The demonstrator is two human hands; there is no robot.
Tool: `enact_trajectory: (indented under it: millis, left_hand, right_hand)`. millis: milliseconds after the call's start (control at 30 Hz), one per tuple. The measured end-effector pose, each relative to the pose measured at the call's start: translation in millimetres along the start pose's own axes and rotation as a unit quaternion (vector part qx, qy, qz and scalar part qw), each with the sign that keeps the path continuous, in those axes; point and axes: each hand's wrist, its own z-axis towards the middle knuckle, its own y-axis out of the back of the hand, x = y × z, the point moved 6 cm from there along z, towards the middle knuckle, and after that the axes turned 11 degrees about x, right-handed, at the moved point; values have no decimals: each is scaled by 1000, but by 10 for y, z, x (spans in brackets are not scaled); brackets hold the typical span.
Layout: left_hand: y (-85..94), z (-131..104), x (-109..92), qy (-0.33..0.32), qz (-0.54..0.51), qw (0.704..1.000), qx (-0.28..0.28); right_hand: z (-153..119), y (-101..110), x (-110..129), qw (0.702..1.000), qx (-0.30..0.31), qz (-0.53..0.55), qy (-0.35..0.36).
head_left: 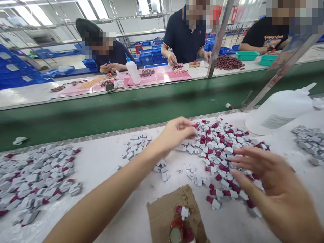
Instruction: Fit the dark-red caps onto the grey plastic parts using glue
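My left hand point(178, 132) reaches over the far edge of a pile of small white-grey and dark red plastic pieces point(219, 143). Its fingers curl together at the tips, and blur hides anything between them. My right hand point(275, 185) hovers by the right side of that pile, fingers stretched out and thumb apart, holding nothing that shows. Between my arms lies a piece of brown cardboard point(162, 216). On it are a joined dark red and white piece point(183, 212) and a red round object with a pale metallic top point(176, 233).
More grey and red pieces point(37, 179) cover the table's left. Grey pieces point(310, 141) lie at the far right, near a white plastic bottle point(278, 111) on its side. A green belt point(113, 114) and metal post point(220, 37) separate me from several people at the opposite bench.
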Motion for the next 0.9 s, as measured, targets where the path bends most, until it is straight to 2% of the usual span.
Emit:
enact_trajectory:
  millis: [67, 100, 167, 233, 300, 400, 433, 500, 567, 600, 667, 700, 767, 900]
  left_hand:
    - [-314, -469, -62, -6, -170, 985, 33]
    - [-447, -673, -70, -6, -227, 973, 31]
    - [-637, -989, -9, 8, -315, 949, -18]
    - [-796, -1173, 96, 28, -386, 921, -55]
    - [-926, -1258, 193, 53, -436, 896, -64]
    - [-995, -1288, 282, 85, -448, 888, -59]
    - [-975, -1274, 293, 86, -428, 898, -48]
    - [-856, -1204, 301, 68, -335, 940, -17]
    - [-615, -1092, 308, 27, -136, 990, -27]
    - [-476, -1028, 312, 8, -10, 999, -50]
    - [-250, -880, 342, -13, 226, 969, -96]
    - [-180, -795, 387, -13, 275, 956, -99]
    - [-116, -625, 483, -13, 314, 946, -82]
    - [-141, -441, 576, -14, 310, 948, -67]
  right_hand:
    - [-84, -345, 201, 996, 81, -15, 37]
    - [-107, -458, 285, 993, 93, -22, 64]
    - [-138, -592, 410, 990, 80, -27, 115]
    - [-167, -676, 468, 988, 67, -35, 138]
    - [-204, -734, 488, 986, 62, -59, 144]
    - [-262, -753, 466, 983, 54, -90, 148]
    - [-278, -738, 440, 984, 53, -91, 143]
    - [-303, -677, 355, 989, 45, -86, 111]
    - [-331, -603, 244, 995, 37, -67, 58]
    - [-351, -581, 189, 998, 39, -46, 28]
    - [-404, -599, 97, 997, 65, 15, -28]
    - [-435, -632, 72, 994, 83, 46, -47]
    - [-498, -708, 59, 987, 112, 89, -69]
    - [-594, -780, 58, 978, 134, 124, -97]
